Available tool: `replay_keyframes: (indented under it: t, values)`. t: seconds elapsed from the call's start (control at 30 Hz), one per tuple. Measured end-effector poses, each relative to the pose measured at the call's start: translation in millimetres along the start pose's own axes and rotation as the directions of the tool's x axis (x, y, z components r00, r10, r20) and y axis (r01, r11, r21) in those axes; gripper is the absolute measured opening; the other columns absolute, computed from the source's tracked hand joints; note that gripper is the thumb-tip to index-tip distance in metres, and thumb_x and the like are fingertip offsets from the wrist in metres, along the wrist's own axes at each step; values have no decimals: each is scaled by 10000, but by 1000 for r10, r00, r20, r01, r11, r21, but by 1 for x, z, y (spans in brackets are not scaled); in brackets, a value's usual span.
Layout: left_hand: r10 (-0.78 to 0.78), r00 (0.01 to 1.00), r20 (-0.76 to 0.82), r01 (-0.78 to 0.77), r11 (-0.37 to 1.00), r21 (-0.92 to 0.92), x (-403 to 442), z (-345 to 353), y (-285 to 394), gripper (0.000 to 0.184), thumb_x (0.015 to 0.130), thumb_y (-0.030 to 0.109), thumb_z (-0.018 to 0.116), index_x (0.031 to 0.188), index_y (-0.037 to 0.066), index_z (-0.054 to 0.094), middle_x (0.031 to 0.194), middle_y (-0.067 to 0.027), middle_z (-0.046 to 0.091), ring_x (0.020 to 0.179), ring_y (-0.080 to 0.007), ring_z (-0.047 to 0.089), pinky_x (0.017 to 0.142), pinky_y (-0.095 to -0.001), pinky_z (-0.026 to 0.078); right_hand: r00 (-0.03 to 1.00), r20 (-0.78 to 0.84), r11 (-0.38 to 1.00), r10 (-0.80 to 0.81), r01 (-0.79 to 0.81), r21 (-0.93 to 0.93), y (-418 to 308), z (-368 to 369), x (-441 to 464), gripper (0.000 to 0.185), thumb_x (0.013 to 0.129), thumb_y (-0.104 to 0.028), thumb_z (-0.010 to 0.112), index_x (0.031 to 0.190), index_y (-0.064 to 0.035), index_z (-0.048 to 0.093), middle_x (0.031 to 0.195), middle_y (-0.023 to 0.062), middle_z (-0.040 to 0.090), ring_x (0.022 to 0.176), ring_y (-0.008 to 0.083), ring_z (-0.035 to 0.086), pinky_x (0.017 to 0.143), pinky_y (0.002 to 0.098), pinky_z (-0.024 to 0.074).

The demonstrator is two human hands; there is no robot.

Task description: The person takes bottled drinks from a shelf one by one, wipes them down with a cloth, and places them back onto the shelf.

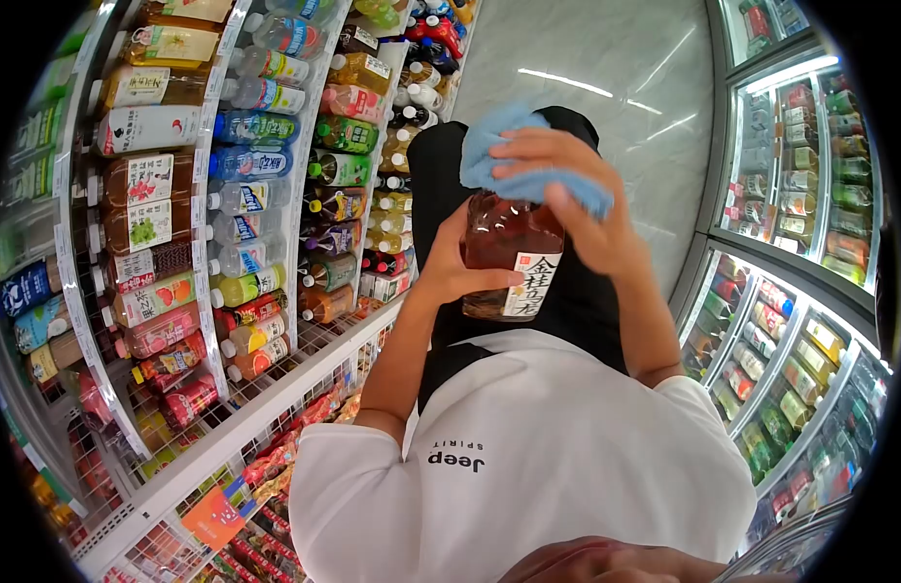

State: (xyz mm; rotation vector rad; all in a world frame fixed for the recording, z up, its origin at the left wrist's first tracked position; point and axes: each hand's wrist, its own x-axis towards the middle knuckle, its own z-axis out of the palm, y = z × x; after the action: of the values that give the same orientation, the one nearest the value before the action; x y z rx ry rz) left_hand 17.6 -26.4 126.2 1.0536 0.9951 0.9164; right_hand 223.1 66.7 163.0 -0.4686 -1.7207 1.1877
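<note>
In the head view, the bottle point(514, 243) is held just above the middle, towards 12 o'clock, over the person's black trousers point(436, 165). It holds an amber-brown drink and carries a white label point(535, 287) with dark characters, which faces the camera on its lower right side. The bottle's base points towards 6 o'clock, nearest the white shirt point(538, 418), and its top end, towards 12 o'clock, is hidden.

The left hand point(452, 267) comes in from 7 o'clock and is closed around the bottle's 9 o'clock side, the thumb lying across the front near the label. The right hand point(596, 209) comes up from 4 o'clock, gripping a blue cloth point(485, 151) that is bunched over the top end of the bottle. The right hand is blurred, so its exact finger contacts are hard to make out.

From 8 to 11 o'clock stand shelves point(203, 165) with rows of bottled drinks point(251, 228), their caps mostly towards 9 o'clock. At 7 o'clock a white wire rack point(246, 428) borders red packets, with an orange card point(215, 517) on its side. From 1 to 4 o'clock run lit coolers point(708, 233) containing more drinks point(798, 180). The grey floor point(567, 49) shines at 12 o'clock, reflecting strips of light.
</note>
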Motion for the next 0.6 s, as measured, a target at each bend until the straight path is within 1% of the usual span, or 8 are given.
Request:
replay_keyframes:
  t: [0.07,0.13,0.2,0.3,0.4,0.43,0.5,0.6]
  values:
    - [-40,999,4,40,999,-28,9,1,10,789,624,143,917,1284,-1,510,1211,-106,620,1116,-177,599,999,-344,460,929,66,853,363,-360,377,-2,-11,8,260,989,-207,565,1113,-20,695,1194,132,686,1188,318,612,999,400,480]
    - [-42,999,-22,44,992,119,19,-3,15,802,618,154,926,1285,-6,509,1201,-102,623,1104,-175,604,992,-342,465,987,4,983,159,-158,97,7,-13,12,236,972,-188,588,1111,-33,698,1197,112,687,1199,323,605,1006,413,479]
    - [-43,997,-58,56,965,255,26,-12,15,835,604,158,941,1295,-8,502,1197,-93,623,1087,-174,612,978,-337,473,993,44,981,-107,113,-159,8,-15,18,199,935,-134,619,1097,-59,708,1199,81,688,1230,321,587,1026,432,468]
    - [23,995,-102,-4,983,181,46,-19,14,839,598,144,942,1295,-4,501,1191,-93,624,1095,-173,607,965,-333,478,975,132,896,-181,218,-386,7,-22,17,207,944,-185,585,1062,-79,719,1190,58,691,1250,324,574,1098,462,401]
    - [63,958,-278,-52,998,48,59,-23,7,795,633,90,915,1310,13,504,1201,-92,623,1112,-185,605,983,-349,483,996,44,952,-78,88,-292,32,-36,2,297,999,-240,506,1049,-32,713,1189,79,693,1228,286,594,1110,474,383]
    - [62,932,-358,-77,997,-29,63,-25,4,788,640,79,908,1313,13,503,1204,-92,622,1115,-189,605,989,-353,483,990,-122,985,75,-93,-145,45,-29,-5,329,1014,-259,485,1070,-16,701,1197,91,688,1216,270,600,1107,460,388]
    - [4,901,-435,-94,978,-184,67,-31,3,708,696,-21,825,1324,14,500,1239,-115,617,1138,-225,612,999,-366,490,827,-354,898,437,-378,227,72,-9,-26,395,1046,-296,443,1111,14,678,1214,114,677,1193,239,611,1102,431,397]
    - [42,832,-554,-272,900,-341,79,-34,1,670,755,-96,726,1360,30,467,1285,-116,585,1203,-230,570,1034,-380,464,474,-193,377,859,-331,865,99,20,-25,452,1063,-349,429,1237,29,607,1254,142,644,1174,222,608,1087,379,415]
